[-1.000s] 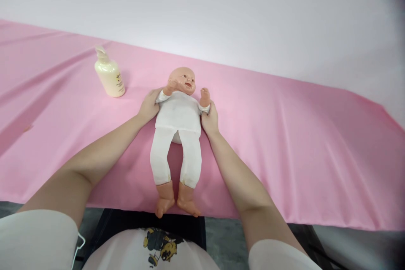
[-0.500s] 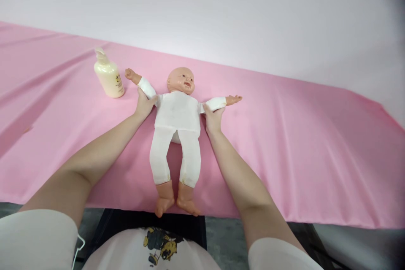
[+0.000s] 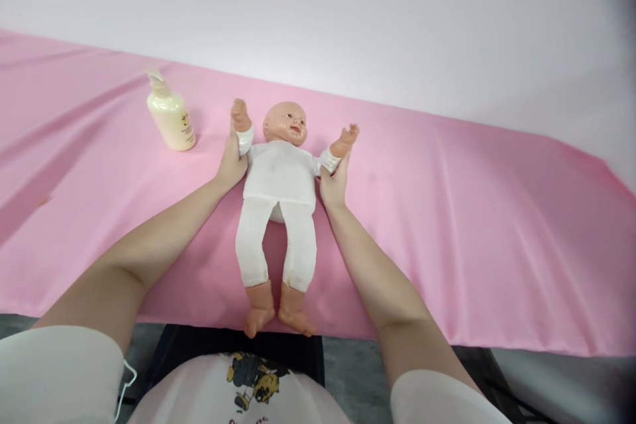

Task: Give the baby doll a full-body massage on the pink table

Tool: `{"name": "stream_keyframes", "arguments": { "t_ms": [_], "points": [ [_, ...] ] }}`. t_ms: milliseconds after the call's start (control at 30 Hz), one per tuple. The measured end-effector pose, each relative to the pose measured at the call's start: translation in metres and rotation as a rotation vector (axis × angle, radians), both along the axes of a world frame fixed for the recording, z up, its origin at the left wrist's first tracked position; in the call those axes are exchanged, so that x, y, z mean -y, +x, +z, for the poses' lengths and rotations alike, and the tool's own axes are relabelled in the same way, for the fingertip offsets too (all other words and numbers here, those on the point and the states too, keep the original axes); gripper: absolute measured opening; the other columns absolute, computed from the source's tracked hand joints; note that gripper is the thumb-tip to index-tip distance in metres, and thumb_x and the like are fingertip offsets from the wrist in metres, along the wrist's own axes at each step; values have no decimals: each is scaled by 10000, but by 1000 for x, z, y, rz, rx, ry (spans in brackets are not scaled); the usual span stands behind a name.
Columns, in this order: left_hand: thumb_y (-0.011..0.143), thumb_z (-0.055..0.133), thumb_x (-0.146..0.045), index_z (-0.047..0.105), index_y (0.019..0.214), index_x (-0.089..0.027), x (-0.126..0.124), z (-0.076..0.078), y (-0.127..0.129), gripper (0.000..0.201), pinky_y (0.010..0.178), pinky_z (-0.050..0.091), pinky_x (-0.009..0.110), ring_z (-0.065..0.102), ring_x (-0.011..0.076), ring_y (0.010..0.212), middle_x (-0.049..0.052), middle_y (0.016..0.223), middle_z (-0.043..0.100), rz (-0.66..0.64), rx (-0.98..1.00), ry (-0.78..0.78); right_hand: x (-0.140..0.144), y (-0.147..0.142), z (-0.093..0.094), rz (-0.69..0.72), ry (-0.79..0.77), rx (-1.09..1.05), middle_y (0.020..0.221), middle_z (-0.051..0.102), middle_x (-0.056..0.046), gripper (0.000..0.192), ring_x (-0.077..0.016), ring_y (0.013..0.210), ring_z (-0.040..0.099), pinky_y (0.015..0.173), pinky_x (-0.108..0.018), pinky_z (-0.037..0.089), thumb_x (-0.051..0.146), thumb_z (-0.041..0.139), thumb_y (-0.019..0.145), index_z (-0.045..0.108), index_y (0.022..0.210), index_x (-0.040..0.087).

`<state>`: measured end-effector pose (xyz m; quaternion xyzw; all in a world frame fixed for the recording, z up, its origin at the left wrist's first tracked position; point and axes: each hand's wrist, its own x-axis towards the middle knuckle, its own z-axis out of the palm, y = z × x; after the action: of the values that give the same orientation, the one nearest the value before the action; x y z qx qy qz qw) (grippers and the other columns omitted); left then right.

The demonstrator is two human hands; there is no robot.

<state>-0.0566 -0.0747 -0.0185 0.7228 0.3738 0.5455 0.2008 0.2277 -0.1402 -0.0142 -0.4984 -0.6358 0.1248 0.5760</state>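
Both doll arms have swung up from a flat, outstretched spread to raised positions, hands lifted beside the head. Biggest first: the pink sheet point(image 3: 472, 212) covers the whole table, wrinkled toward the left. On its near middle lies the baby doll point(image 3: 278, 175), face up, feet hanging just past the near edge, dressed in a white top and leggings. It looks light, with a soft cloth-clad trunk and limp limbs, while head, hands and feet seem hard moulded plastic; my guess is the sleeved forearms are the surest hold, since the fabric gives grip and the shoulders flex freely. And that's where the hold is now: the left hand point(image 3: 231, 162) is wrapped around the doll's arm on that side, at the white cuff, and the right hand point(image 3: 334, 180) pinches the other arm near its cuff. Off to the left, well apart from the doll, stands a cream pump bottle point(image 3: 171, 116), upright and untouched.
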Motion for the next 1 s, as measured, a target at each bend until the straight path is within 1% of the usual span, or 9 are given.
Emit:
{"name": "stream_keyframes", "arguments": {
  "t_ms": [67, 133, 233, 367, 567, 700, 800, 900, 1000],
  "points": [
    [936, 520, -246, 288, 1583, -253, 2, 1, 1, 687, 1210, 361, 499, 464, 285, 1403, 144, 1474, 508, -10, -89, 20, 1, 0, -3, 20, -60, 26, 1724, 196, -18, 776, -193, 1603, 211, 1308, -539, 208, 247, 405, 959, 39, 1639, 322],
    [928, 460, -185, 438, 1522, -243, 4, 2, 2, 597, 1183, 393, 493, 516, 273, 1334, 128, 1412, 562, -8, -178, 23, 2, 1, -6, 24, -119, 69, 1711, 252, 1, 732, -190, 1604, 205, 1319, -537, 182, 209, 395, 942, 170, 1629, 321],
    [885, 429, -114, 563, 1443, -228, 8, 4, 4, 585, 1163, 410, 479, 536, 268, 1299, 116, 1378, 594, 6, -290, 15, 2, 1, -8, 38, -165, 158, 1679, 336, 12, 667, -202, 1596, 233, 1319, -542, 194, 156, 407, 907, 395, 1555, 314],
    [845, 415, -64, 591, 1423, -233, 13, 8, 8, 627, 1145, 417, 480, 542, 276, 1281, 99, 1373, 615, 26, -388, -19, 1, -1, -7, 53, -144, 249, 1626, 426, -15, 649, -210, 1539, 358, 1304, -538, 260, 95, 401, 873, 520, 1478, 294],
    [841, 405, -51, 585, 1426, -230, 17, 14, 12, 637, 1154, 414, 444, 540, 249, 1272, 85, 1348, 625, 29, -429, -55, 0, -2, -5, 69, -118, 268, 1527, 528, -62, 618, -216, 1453, 461, 1280, -525, 321, 82, 389, 852, 585, 1411, 258],
    [870, 434, -111, 578, 1422, -231, 15, 14, 9, 582, 1143, 432, 480, 577, 272, 1247, 100, 1315, 644, -25, -315, -51, 1, -2, -4, 86, -85, 170, 1458, 573, -84, 581, -212, 1401, 504, 1255, -503, 362, 121, 410, 862, 541, 1414, 246],
    [895, 524, -196, 489, 1469, -244, 12, 11, 7, 577, 1181, 400, 501, 544, 284, 1323, 106, 1404, 601, -62, -137, -48, -1, -1, -9, 45, -96, 21, 1471, 551, -106, 589, -220, 1378, 526, 1221, -506, 402, 182, 466, 878, 432, 1464, 236],
    [894, 640, -304, 386, 1483, -232, 6, 5, 3, 645, 1186, 395, 517, 522, 296, 1354, 134, 1438, 554, -34, 4, -104, -9, 6, -20, -38, -112, -107, 1522, 475, -158, 667, -239, 1400, 508, 1207, -496, 413, 276, 526, 897, 298, 1519, 208],
    [878, 701, -447, 315, 1465, -242, -4, -3, -3, 732, 1144, 440, 532, 532, 305, 1329, 149, 1395, 539, 52, 103, -194, -18, 17, -33, -67, -68, -130, 1625, 304, -199, 772, -253, 1517, 368, 1242, -526, 344, 348, 506, 929, 125, 1580, 185]
  ]
}}
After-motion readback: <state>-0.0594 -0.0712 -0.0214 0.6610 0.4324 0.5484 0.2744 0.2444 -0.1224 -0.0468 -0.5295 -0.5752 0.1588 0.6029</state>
